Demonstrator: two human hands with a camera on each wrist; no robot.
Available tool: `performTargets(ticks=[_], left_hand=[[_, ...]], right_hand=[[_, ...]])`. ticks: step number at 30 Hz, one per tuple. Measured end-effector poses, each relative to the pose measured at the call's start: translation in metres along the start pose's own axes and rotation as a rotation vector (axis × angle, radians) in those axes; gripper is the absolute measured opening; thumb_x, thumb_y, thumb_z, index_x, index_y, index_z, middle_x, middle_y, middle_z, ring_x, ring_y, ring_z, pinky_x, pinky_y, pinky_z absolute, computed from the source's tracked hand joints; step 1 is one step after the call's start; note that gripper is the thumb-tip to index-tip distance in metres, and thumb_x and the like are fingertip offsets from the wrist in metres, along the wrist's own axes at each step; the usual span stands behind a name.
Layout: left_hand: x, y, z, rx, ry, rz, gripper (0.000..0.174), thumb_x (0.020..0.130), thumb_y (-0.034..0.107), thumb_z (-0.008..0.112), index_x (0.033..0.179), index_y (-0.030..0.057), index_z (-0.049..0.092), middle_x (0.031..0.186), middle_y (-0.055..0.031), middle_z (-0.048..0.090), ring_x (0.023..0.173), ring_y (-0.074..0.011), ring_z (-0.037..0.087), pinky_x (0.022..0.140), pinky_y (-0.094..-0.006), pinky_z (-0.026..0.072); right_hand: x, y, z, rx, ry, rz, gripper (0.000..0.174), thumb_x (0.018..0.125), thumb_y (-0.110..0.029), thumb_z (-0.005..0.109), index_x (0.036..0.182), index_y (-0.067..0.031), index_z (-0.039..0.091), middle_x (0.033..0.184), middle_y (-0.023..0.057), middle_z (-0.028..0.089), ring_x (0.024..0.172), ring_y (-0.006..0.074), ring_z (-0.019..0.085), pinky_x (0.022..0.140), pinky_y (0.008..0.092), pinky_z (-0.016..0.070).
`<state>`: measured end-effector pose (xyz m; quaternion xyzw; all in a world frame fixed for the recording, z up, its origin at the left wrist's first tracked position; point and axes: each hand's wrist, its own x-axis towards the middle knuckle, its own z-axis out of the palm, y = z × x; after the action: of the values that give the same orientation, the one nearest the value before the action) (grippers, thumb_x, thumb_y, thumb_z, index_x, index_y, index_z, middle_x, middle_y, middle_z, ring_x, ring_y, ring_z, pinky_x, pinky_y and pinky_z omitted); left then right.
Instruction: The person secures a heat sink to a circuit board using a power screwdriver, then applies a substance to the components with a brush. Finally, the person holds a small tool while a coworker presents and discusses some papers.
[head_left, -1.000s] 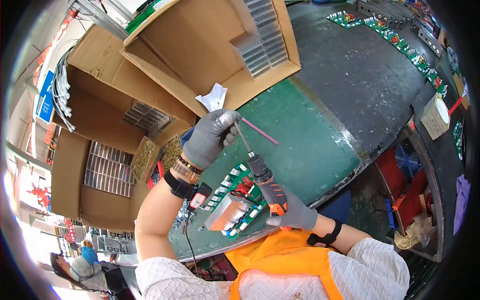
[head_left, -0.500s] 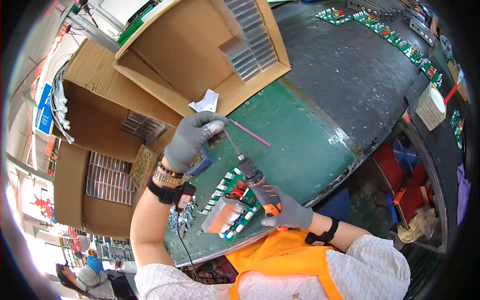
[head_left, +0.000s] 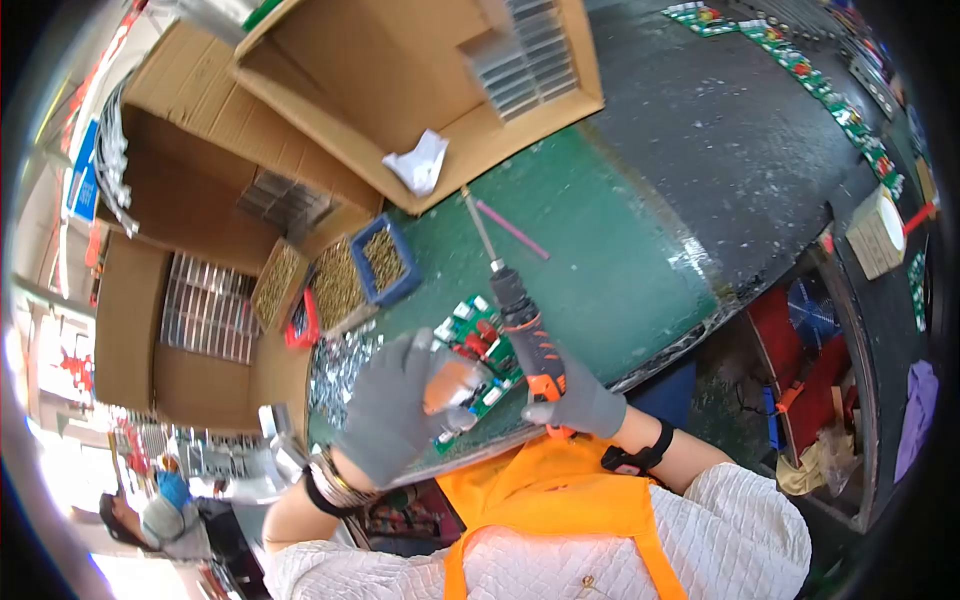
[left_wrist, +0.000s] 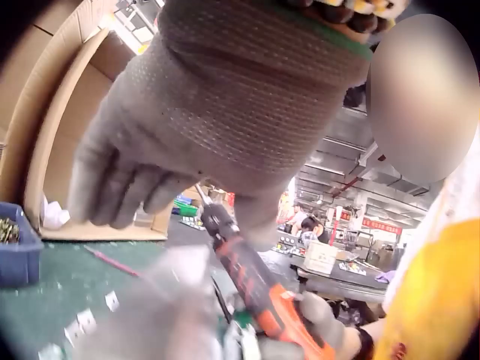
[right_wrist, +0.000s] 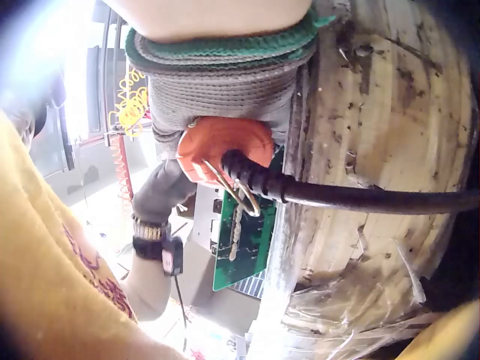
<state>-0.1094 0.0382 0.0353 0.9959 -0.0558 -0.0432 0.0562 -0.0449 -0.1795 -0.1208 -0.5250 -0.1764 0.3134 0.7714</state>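
Note:
My gloved right hand (head_left: 590, 405) grips the black and orange power screwdriver (head_left: 533, 345), its long bit angled up and away over the green mat. A small brass-coloured piece shows at the bit's tip. My gloved left hand (head_left: 385, 410), blurred, hovers by the metal heat sink (head_left: 452, 388) on a green circuit board (head_left: 482, 335). In the left wrist view the left fingers (left_wrist: 124, 187) hang loosely extended and hold nothing. The hand hides part of the board. From the right wrist view, the screwdriver's orange rear end (right_wrist: 225, 146) and black cord (right_wrist: 360, 199) stick out below the glove.
A blue bin (head_left: 385, 262) of brass screws stands beyond the left hand, near loose silvery hardware (head_left: 340, 370). A pink stick (head_left: 513, 230) lies on the mat. Cardboard boxes (head_left: 430, 190) with metal parts stand at the back and left. More circuit boards (head_left: 800, 70) line the far right.
My left hand has left the screwdriver's bit tip and come down and back toward me to the heat sink. The right hand still holds the screwdriver in much the same place.

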Motion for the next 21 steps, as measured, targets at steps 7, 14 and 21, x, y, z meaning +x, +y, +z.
performTargets(ticks=[7,14,21], left_hand=[[-0.046,0.028,0.057,0.166,0.258,-0.216,0.103,0.059,0.037,0.087,0.142,0.0018,0.038,0.139,-0.0245,0.045,0.123,-0.0422,0.047,0.105,-0.0519,0.0373],[-0.005,-0.029,0.011,-0.029,0.144,-0.076,0.112,0.052,0.029,0.088,0.145,0.0022,0.034,0.126,-0.0219,0.051,0.113,-0.0418,0.052,0.099,-0.0483,0.0439],[0.066,-0.116,-0.019,-0.517,-0.265,0.079,0.105,0.062,0.029,0.086,0.146,-0.0027,0.031,0.126,-0.019,0.057,0.117,-0.0238,0.056,0.1,-0.0346,0.0452]], right_hand=[[-0.01,0.0,0.0,0.06,-0.014,0.251,0.084,0.07,-0.003,0.08,0.141,-0.0038,0.036,0.1,0.0037,0.058,0.086,0.0117,0.061,0.076,0.0296,0.0529],[-0.017,-0.046,0.014,0.111,-0.047,0.166,0.073,0.072,0.002,0.073,0.136,-0.0044,0.038,0.097,0.0084,0.064,0.074,0.0121,0.063,0.065,0.0301,0.0539],[-0.074,-0.057,0.003,-0.176,-0.197,0.219,0.083,0.067,-0.006,0.084,0.137,-0.0036,0.039,0.099,0.0057,0.062,0.084,0.0113,0.061,0.075,0.0304,0.0517]])
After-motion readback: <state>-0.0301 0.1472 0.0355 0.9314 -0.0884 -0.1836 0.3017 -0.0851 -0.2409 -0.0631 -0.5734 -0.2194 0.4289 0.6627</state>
